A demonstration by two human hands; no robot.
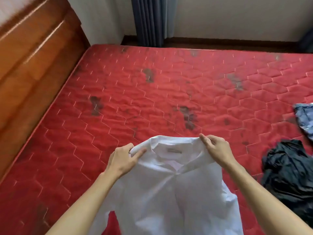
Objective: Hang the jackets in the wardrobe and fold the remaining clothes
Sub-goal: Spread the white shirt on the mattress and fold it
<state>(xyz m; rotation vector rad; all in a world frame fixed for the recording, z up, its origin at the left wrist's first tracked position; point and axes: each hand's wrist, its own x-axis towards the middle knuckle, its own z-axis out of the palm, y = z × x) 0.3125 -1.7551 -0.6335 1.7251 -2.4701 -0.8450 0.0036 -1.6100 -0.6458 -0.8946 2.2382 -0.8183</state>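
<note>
A: Where is the white shirt (pixel 169 192)?

B: Held up over the near part of the red bed (pixel 152 99), collar away from the person, its body hanging down toward them.

A: And the 2 hands?

B: The left hand (pixel 125 158) and the right hand (pixel 218 150) each pinch 1 shoulder, fingers curled into the cloth on either side of the collar.

A: Anything else?

B: A black garment (pixel 291 170) lies crumpled on the bed to the right, with a blue garment (pixel 304 119) just beyond it.
</note>
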